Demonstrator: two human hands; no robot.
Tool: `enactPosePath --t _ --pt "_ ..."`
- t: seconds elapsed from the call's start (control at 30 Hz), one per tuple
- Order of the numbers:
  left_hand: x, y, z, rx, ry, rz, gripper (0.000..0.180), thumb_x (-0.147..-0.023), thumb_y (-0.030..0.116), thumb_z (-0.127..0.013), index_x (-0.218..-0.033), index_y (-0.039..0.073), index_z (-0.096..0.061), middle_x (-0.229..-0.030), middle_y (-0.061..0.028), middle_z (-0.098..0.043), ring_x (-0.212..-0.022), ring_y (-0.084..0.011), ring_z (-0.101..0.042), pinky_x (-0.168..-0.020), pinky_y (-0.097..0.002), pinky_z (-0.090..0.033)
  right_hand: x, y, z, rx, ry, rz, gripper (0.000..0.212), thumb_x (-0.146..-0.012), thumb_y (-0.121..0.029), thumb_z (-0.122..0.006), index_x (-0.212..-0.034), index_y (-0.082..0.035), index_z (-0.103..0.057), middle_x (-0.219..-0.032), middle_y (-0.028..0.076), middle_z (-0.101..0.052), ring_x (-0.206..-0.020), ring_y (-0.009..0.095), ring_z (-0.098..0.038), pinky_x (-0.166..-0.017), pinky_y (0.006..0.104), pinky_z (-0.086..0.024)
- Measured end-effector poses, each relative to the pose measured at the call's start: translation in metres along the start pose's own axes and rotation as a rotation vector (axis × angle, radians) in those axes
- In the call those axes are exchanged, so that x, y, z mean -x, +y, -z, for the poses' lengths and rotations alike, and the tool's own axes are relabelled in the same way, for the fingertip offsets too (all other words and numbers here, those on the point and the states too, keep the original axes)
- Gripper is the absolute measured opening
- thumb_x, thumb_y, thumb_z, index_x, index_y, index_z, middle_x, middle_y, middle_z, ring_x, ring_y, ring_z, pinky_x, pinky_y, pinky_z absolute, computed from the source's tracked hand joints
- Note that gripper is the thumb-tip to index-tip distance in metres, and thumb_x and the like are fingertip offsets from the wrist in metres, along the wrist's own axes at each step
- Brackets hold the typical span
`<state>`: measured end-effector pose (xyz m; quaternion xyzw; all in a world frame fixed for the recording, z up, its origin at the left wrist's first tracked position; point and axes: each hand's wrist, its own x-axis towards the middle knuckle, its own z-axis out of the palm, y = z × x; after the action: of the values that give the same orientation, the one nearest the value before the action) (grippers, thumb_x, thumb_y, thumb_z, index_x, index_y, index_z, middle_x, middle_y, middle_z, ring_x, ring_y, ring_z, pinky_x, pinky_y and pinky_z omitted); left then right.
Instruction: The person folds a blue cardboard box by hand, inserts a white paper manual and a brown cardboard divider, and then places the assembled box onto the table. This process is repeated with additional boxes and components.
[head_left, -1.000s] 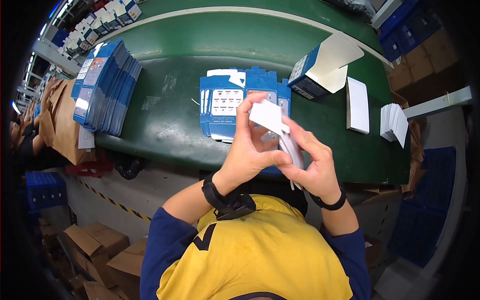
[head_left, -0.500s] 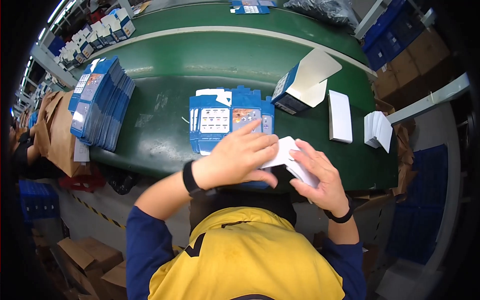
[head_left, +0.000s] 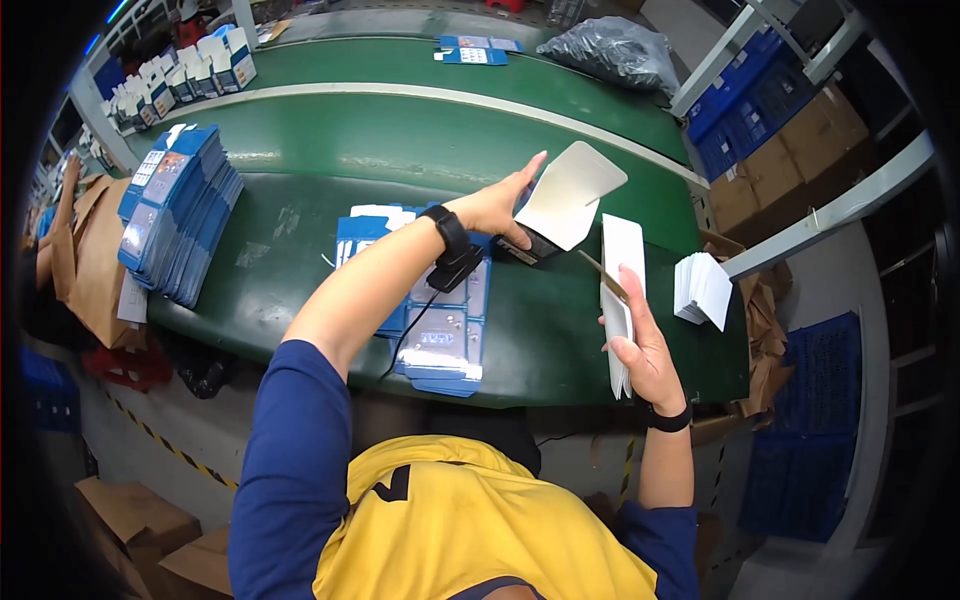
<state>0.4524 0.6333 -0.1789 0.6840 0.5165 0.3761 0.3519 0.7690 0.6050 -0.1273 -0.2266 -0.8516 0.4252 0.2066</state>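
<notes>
Green work table (head_left: 290, 290) runs across the view. Tall stack of flattened blue cartons (head_left: 180, 225) at its left; lower pile of blue carton blanks (head_left: 440, 340) near the table's front edge, partly under the left forearm. Open blue-and-white carton (head_left: 570, 205) sits past that pile, flaps up.

Change: half a second ago both hands were together at the white cards; now they're apart. Left hand (head_left: 495, 210) is out at the carton's left side, thumb and fingers spread along it; can't tell if they're closed on it. Right hand (head_left: 650, 365) alone has the white card bundle (head_left: 617, 330), pinched between thumb and fingers, upright-ish, overlapping the white card stack (head_left: 623, 240) on the table. Fanned white card pile (head_left: 702, 287) stands apart to the right. So handling looks divided: carton left, cards right; bundle remains outside the carton.
</notes>
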Motion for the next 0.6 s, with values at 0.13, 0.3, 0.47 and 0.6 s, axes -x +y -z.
enactPosePath --t 0.13,0.3,0.47,0.6 --pt "0.002 0.023 -0.01 -0.02 0.154 -0.127 0.125 -0.053 0.018 -0.086 -0.146 0.004 -0.003 -0.128 -0.0242 -0.043 -0.12 -0.035 -0.043 -0.102 -0.036 -0.034 0.002 0.012 0.012 -0.05 -0.039 0.021 0.072 -0.084 -0.04 -0.05 -0.144 -0.011 -0.025 -0.149 0.008 -0.023 -0.104 0.022 -0.052 -0.079 0.0299 -0.048" --pt "0.053 0.069 -0.043 -0.111 0.174 -0.044 0.132 -0.052 0.024 -0.086 -0.146 0.009 0.005 -0.123 -0.0264 -0.043 -0.112 -0.0433 -0.048 -0.097 -0.0399 -0.04 0.002 -0.002 0.019 -0.598 0.214 -0.125 0.091 -0.07 -0.039 -0.059 -0.146 -0.012 -0.017 -0.137 0.017 -0.036 -0.094 0.022 -0.055 -0.068 0.0307 -0.051" --pt "0.071 0.067 -0.07 -0.101 0.005 0.058 0.132 -0.054 0.013 -0.085 -0.146 0.013 0.01 -0.13 -0.0219 -0.039 -0.114 -0.042 -0.047 -0.096 -0.0404 -0.041 -0.034 -0.039 0.017 -0.76 0.206 0.087 0.11 -0.062 -0.035 -0.067 -0.148 -0.012 -0.003 -0.133 0.02 -0.041 -0.091 0.02 -0.055 -0.07 0.0287 -0.05" --pt "0.091 0.069 -0.069 -0.345 0.259 -0.028 0.123 -0.057 0.012 -0.084 -0.146 0.006 0.002 -0.136 -0.0256 -0.033 -0.123 -0.043 -0.038 -0.1 -0.0434 -0.038 -0.047 -0.041 0.008 -0.526 0.233 0.112 0.097 -0.066 -0.03 -0.063 -0.147 -0.008 -0.014 -0.132 0.018 -0.043 -0.094 0.015 -0.052 -0.077 0.0247 -0.046"
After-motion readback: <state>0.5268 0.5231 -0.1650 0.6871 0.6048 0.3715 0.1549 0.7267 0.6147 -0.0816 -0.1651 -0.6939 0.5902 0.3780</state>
